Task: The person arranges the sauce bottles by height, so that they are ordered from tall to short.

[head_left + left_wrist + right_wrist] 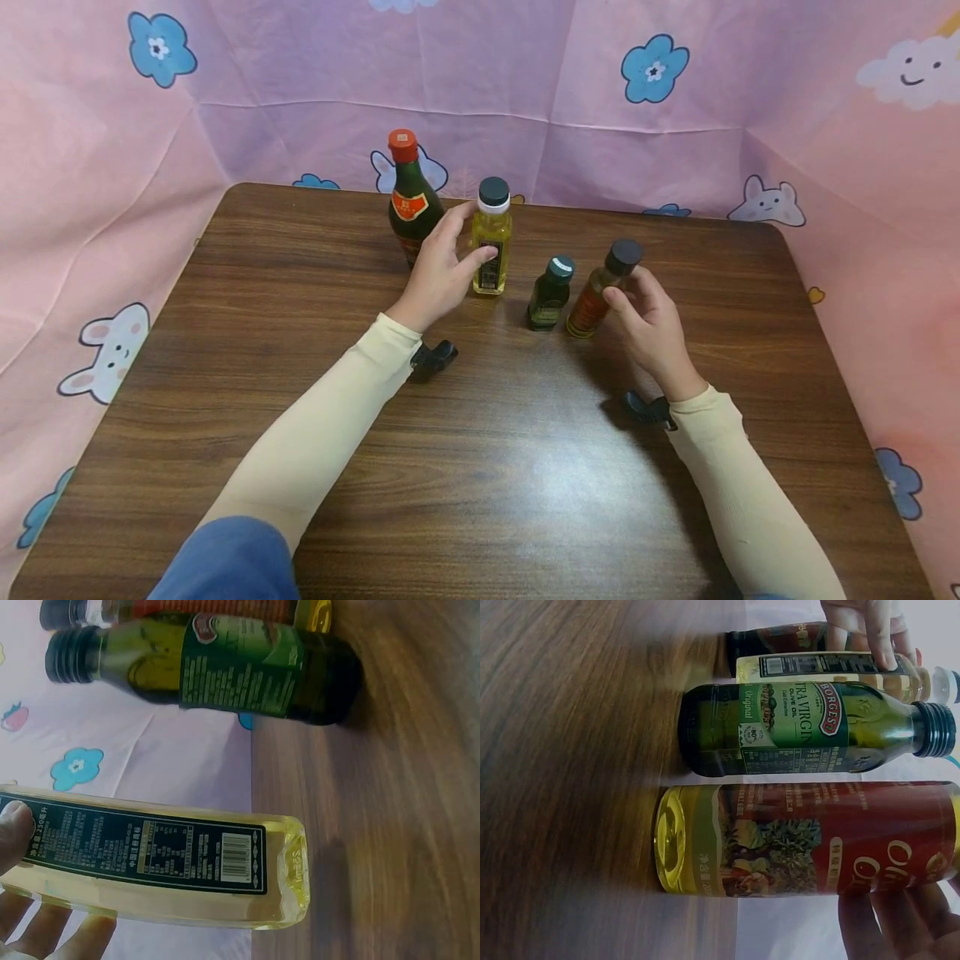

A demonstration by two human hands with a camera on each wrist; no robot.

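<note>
My left hand (440, 273) holds a clear bottle of pale yellow oil (501, 233), its dark cap uppermost. In the left wrist view the thumb (13, 832) lies on the dark label, with fingers on the bottle's other side. My right hand (658, 332) grips a red-labelled olive oil bottle (588, 308) near its upper part; the right wrist view shows fingers (862, 922) against its side. Between the two held bottles stands a small green olive oil bottle (550, 302), untouched. Whether the held bottles' bases touch the table, I cannot tell.
A tall dark bottle (409, 179) with a red cap stands behind my left hand, partly hidden by it. The brown wooden table (465, 483) has a patterned pink and purple cloth (495, 92) rising behind it and at both sides.
</note>
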